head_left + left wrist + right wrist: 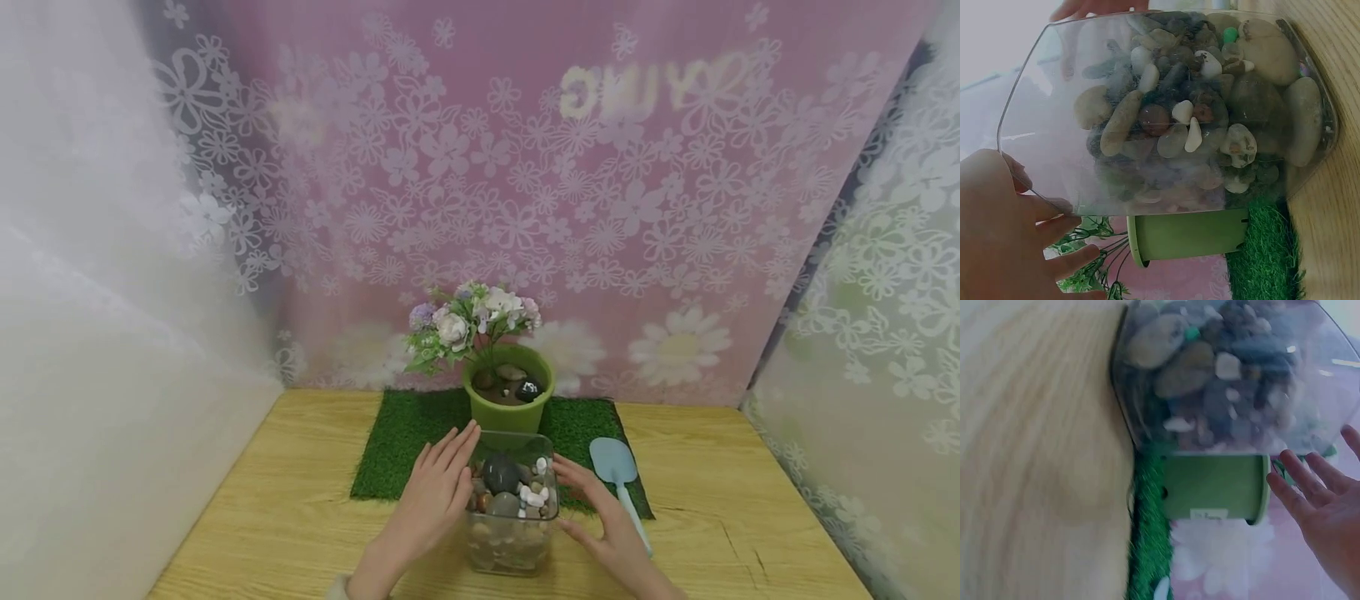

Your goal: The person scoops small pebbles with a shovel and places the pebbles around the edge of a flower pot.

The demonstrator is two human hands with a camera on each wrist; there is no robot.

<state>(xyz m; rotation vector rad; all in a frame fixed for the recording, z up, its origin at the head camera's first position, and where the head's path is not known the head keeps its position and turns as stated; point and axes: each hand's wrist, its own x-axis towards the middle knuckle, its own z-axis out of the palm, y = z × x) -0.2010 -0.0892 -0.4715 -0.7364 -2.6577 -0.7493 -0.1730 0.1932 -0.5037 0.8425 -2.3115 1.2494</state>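
Observation:
A clear container (pixel 512 542) filled with mixed pebbles (pixel 1179 125) stands on the wooden table in front of a green flower pot. My left hand (pixel 438 492) lies along its left upper edge, fingers fairly straight. In the left wrist view the left fingers (pixel 1047 228) reach over the rim, some touching it. On the other side, my right hand (pixel 611 525) is spread beside the right wall, fingertips close to the rim. The right wrist view has the right fingers (pixel 1304 484) extended, holding nothing. Whether those fingertips touch the wall I cannot tell.
Behind the container, the green pot (pixel 510 417) holds artificial flowers (pixel 472 317), soil and some stones. It stands on a green turf mat (pixel 412 442). A light blue trowel (pixel 615 462) lies across the mat's right edge. Flower-patterned curtains (pixel 525 183) enclose the table (pixel 712 483).

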